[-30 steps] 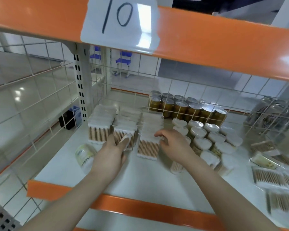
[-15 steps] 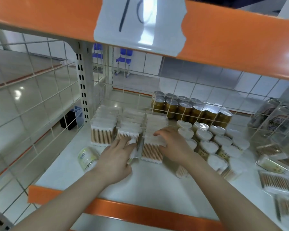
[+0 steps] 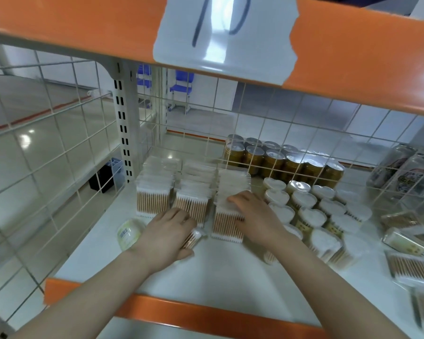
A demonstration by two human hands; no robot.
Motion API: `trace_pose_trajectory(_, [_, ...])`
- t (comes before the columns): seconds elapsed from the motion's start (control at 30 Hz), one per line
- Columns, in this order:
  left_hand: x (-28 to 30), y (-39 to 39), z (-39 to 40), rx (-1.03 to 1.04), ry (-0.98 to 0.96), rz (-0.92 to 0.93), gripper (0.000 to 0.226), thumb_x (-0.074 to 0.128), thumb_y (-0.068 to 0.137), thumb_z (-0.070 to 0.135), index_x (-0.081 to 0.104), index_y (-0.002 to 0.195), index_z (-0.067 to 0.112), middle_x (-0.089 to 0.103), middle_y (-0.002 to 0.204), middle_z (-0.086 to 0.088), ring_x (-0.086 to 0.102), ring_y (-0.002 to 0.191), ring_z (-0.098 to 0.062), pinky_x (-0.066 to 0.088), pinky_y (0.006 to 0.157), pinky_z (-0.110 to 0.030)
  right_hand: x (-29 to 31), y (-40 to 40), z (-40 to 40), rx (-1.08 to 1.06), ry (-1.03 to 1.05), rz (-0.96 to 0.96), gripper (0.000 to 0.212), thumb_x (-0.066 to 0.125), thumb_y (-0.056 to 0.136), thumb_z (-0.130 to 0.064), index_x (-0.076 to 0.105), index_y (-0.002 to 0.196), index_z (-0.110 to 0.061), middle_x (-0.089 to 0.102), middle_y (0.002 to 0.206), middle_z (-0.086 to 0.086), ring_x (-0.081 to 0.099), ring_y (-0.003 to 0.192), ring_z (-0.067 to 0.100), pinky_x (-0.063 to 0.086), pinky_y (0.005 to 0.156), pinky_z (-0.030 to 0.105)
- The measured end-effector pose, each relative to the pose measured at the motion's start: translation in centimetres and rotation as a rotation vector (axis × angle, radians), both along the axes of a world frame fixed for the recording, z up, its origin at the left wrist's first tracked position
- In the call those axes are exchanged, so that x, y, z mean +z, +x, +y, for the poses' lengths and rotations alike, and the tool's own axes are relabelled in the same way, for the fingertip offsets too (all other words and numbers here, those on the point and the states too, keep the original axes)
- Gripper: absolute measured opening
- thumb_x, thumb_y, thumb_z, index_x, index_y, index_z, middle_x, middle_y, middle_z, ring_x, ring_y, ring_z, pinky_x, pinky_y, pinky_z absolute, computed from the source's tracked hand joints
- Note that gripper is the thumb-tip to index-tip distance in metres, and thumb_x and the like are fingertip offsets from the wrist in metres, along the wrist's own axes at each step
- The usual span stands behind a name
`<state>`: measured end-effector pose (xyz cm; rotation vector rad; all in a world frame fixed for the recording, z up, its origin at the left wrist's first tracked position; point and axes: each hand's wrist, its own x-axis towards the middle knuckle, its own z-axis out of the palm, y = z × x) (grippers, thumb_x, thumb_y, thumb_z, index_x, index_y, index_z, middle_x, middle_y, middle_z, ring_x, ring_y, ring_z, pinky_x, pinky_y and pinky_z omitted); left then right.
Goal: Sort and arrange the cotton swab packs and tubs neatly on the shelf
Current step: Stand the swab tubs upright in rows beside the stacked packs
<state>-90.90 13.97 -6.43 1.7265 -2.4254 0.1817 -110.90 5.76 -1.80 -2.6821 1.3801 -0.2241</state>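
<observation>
Head view, looking down onto a white shelf (image 3: 230, 270) with an orange front lip. Three rows of clear cotton swab packs standing on end near the back left: left row (image 3: 154, 192), middle row (image 3: 194, 192), right row (image 3: 230, 199), just beside one another. Left hand (image 3: 167, 236) palm down in front of the middle row, fingers curled over a loose swab pack (image 3: 192, 238) lying tilted on the shelf; grip closed around that pack, thumb near its lower edge. Right hand (image 3: 252, 216) resting on the front pack of the right row, fingers stretched flat across its top, thumb down its side; grip spread, not pinching. Small round tub (image 3: 129, 232) with a pale green label lying on its side, left of the left hand. Heart-lidded tubs (image 3: 311, 211) clustered right of the right hand, some toppled nearer the front. Gold canisters (image 3: 279, 160) with silver lids lined along the rear wire grid. Flat swab packs (image 3: 411, 263) scattered at the far right, blurred. Paper label (image 3: 225, 30) with a handwritten number taped to the orange beam above.
</observation>
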Motion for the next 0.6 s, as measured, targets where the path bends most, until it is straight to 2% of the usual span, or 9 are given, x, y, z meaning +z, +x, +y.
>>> trace_pose_trajectory(0.03, [0.03, 0.05, -0.06, 0.001, -0.018, 0.005, 0.050, 0.079, 0.042, 0.058, 0.067, 0.079, 0.026, 0.062, 0.078, 0.007, 0.063, 0.072, -0.014, 0.051, 0.061, -0.021, 0.00, 0.03, 0.00, 0.002, -0.001, 0.001, 0.050, 0.055, 0.088, -0.017, 0.039, 0.135, -0.025, 0.039, 0.138, -0.003, 0.036, 0.125, 0.017, 0.037, 0.099, 0.030])
trace_pose_trajectory(0.1, [0.02, 0.15, -0.32, 0.007, -0.045, 0.035, 0.037, 0.057, 0.060, 0.059, 0.067, 0.077, 0.028, 0.062, 0.078, 0.008, 0.063, 0.073, -0.014, 0.052, 0.061, -0.023, -0.02, 0.05, -0.02, 0.003, -0.005, 0.000, 0.049, 0.055, 0.088, -0.018, 0.040, 0.135, -0.025, 0.039, 0.137, -0.003, 0.037, 0.124, 0.016, 0.038, 0.099, 0.030])
trace_pose_trajectory(0.17, [0.32, 0.25, -0.25, 0.023, -0.030, 0.077, 0.037, 0.042, 0.062, 0.055, 0.065, 0.076, 0.030, 0.062, 0.078, 0.008, 0.063, 0.071, -0.014, 0.052, 0.059, -0.026, -0.06, 0.04, -0.06, 0.002, -0.009, 0.002, 0.049, 0.055, 0.088, -0.019, 0.040, 0.135, -0.025, 0.039, 0.137, -0.003, 0.037, 0.124, 0.016, 0.038, 0.100, 0.030])
trace_pose_trajectory(0.27, [0.46, 0.25, 0.07, 0.032, 0.015, 0.115, 0.035, 0.040, 0.061, 0.053, 0.061, 0.076, 0.029, 0.060, 0.078, 0.006, 0.063, 0.061, -0.015, 0.050, 0.056, -0.026, -0.06, 0.07, -0.08, -0.003, -0.006, 0.009, 0.049, 0.056, 0.089, -0.020, 0.039, 0.135, -0.025, 0.039, 0.137, -0.003, 0.036, 0.124, 0.015, 0.038, 0.099, 0.030])
trace_pose_trajectory(0.3, [0.47, 0.13, 0.19, 0.040, 0.055, 0.113, 0.038, 0.038, 0.062, 0.053, 0.060, 0.079, 0.027, 0.060, 0.081, 0.005, 0.063, 0.063, -0.016, 0.049, 0.060, -0.027, -0.05, 0.08, -0.09, -0.004, -0.003, 0.009, 0.049, 0.056, 0.089, -0.020, 0.039, 0.135, -0.025, 0.038, 0.137, -0.003, 0.036, 0.124, 0.015, 0.038, 0.099, 0.030])
trace_pose_trajectory(0.37, [0.24, -0.16, 0.29, 0.064, 0.117, 0.074, 0.044, 0.037, 0.073, 0.053, 0.057, 0.102, 0.026, 0.054, 0.102, 0.004, 0.060, 0.086, -0.020, 0.042, 0.079, -0.029, -0.08, 0.06, -0.06, -0.003, -0.003, 0.008, 0.049, 0.055, 0.089, -0.021, 0.039, 0.135, -0.025, 0.038, 0.137, -0.004, 0.036, 0.123, 0.015, 0.038, 0.098, 0.029])
trace_pose_trajectory(0.43, [-0.33, -0.16, 0.24, 0.088, 0.195, 0.014, 0.043, 0.045, 0.084, 0.049, 0.047, 0.122, 0.028, 0.046, 0.120, 0.006, 0.052, 0.105, -0.019, 0.036, 0.087, -0.027, -0.10, 0.02, -0.04, 0.001, -0.008, 0.011, 0.049, 0.055, 0.089, -0.020, 0.039, 0.134, -0.025, 0.038, 0.137, -0.004, 0.036, 0.123, 0.015, 0.038, 0.098, 0.029])
trace_pose_trajectory(0.6, [-0.35, -0.58, -0.10, 0.100, 0.216, 0.065, 0.049, 0.053, 0.084, 0.045, 0.045, 0.130, 0.029, 0.043, 0.129, 0.007, 0.044, 0.113, -0.016, 0.037, 0.087, -0.025, -0.06, 0.06, -0.06, -0.003, -0.013, 0.016, 0.048, 0.055, 0.089, -0.020, 0.039, 0.134, -0.025, 0.039, 0.137, -0.003, 0.036, 0.124, 0.015, 0.038, 0.098, 0.029])
